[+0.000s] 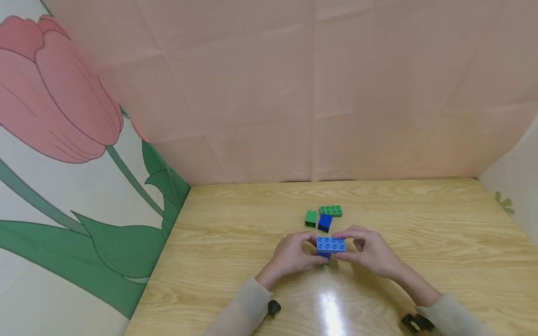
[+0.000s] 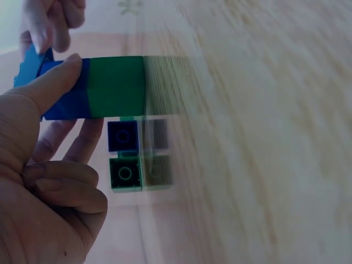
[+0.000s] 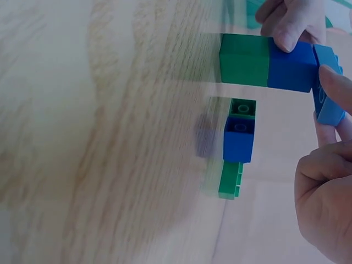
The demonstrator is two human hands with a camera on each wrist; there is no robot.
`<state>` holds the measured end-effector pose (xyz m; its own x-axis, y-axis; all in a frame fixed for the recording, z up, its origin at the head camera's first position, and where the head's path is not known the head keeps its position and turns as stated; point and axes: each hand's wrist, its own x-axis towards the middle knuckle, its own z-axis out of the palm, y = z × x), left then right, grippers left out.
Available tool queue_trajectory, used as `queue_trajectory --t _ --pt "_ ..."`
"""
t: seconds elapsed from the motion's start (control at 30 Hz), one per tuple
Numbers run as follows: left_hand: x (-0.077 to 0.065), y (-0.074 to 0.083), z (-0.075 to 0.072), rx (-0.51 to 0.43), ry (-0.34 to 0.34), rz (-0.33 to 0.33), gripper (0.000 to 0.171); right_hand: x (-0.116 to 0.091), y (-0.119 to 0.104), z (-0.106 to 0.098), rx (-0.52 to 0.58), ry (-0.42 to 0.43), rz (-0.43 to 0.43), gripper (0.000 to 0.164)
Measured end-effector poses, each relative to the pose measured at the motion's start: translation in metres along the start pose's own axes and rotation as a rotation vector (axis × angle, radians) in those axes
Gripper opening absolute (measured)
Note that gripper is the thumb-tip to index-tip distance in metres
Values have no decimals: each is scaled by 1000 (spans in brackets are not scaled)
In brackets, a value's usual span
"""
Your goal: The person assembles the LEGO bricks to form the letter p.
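A stack stands on the table, with a green block (image 3: 245, 59) at the bottom and a dark blue block (image 3: 290, 65) on top. My left hand (image 1: 291, 254) pinches the dark blue block between thumb and fingers. In my right hand (image 1: 376, 252), a light blue eight-stud brick (image 1: 331, 244) is pinched by thumb and fingertips at its right end. The brick lies over the stack, studs up, and both wrist views show it slightly tilted at the top of the dark blue block. From the head view, it hides most of the stack.
Just behind the stack are a loose dark blue block (image 1: 325, 222), a small green block (image 1: 311, 218) and a low green eight-stud brick (image 1: 333, 210). The wooden table (image 1: 235, 210) ends at a pink cloth backdrop (image 1: 260, 116). A tulip-patterned panel (image 1: 126, 196) borders the left side.
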<state>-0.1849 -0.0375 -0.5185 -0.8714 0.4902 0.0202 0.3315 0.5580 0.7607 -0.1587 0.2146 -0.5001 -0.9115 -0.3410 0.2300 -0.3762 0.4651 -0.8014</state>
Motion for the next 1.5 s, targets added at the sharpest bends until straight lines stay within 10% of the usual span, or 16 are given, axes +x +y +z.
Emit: queue_trajectory --t 0.53,1.5 --pt "1 0 0 27 -5 31 30 2 -1 5 -84 39 -123 40" --pt "2 1 0 33 -1 9 28 -3 -1 1 -122 31 -60 42"
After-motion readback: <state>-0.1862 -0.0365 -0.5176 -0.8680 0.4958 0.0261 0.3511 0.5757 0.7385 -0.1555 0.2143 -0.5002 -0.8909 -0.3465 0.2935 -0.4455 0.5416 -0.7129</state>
